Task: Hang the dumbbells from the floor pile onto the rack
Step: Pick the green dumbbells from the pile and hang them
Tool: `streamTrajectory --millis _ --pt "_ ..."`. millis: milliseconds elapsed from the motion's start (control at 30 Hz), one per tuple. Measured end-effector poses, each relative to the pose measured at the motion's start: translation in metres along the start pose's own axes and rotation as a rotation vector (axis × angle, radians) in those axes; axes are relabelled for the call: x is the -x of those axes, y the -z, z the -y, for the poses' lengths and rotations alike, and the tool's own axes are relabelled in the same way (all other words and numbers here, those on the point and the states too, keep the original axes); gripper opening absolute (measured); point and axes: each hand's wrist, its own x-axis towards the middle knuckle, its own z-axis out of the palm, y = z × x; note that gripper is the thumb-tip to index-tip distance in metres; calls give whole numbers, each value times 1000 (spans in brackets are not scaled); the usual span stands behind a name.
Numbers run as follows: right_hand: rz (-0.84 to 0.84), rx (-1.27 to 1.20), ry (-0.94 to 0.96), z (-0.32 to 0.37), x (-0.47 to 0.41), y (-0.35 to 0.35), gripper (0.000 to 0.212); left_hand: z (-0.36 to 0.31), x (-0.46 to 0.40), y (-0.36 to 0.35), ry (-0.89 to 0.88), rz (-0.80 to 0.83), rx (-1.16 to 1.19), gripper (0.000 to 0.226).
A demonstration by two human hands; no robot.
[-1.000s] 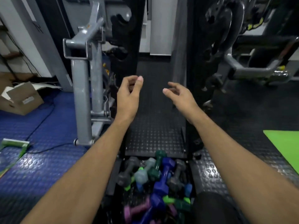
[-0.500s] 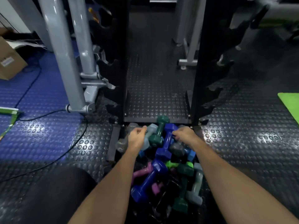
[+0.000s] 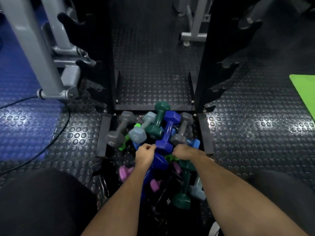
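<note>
Your dumbbells lie in a loose pile [image 3: 158,142] on the studded floor [image 3: 247,133], between the rack's two base feet and just in front of its uprights. At the pile's far edge a blue dumbbell [image 3: 167,132] runs away from you, one head near your hands, the other toward the rack [image 3: 204,65]. Beside it a dark green dumbbell [image 3: 159,118] lies almost parallel, its far head touching the rack's crossbar. A grey dumbbell [image 3: 119,130] on the left slants from lower left to upper right, and a pale blue one [image 3: 142,128] next to it slants the same way. Closer to you, another dark green dumbbell [image 3: 184,189] points toward you, with pink heads [image 3: 125,171] showing beneath your left forearm.

Your left hand [image 3: 144,154] is curled into a fist over a second blue dumbbell [image 3: 160,160], but you cannot tell whether it actually grips anything. Your right hand [image 3: 185,151] is also curled, knuckles up, at the near head of the far blue dumbbell; what it holds is hidden.

Since half a second ago, both hands have drawn back from the far edge of the pile toward its middle, and your view has dropped closer to the floor.

The rack's side hooks that show carry no dumbbells. A green mat [image 3: 303,92] lies at the right, and a black cable [image 3: 56,138] curves across the floor at the left.
</note>
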Motion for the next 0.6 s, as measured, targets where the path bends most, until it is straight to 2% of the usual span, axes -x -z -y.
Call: streamTrajectory --millis 100,300,467,600 --pt "19 40 -14 -3 -10 -10 34 8 -2 -7 18 47 -36 32" --pt "102 90 -75 -42 -72 -30 45 14 -8 -12 -5 80 -114 29" --pt "120 27 -74 -20 -39 -15 41 18 -11 -13 -35 105 -105 27" --pt "108 -66 -93 -13 -29 -15 29 18 -13 -14 -34 115 -99 26"
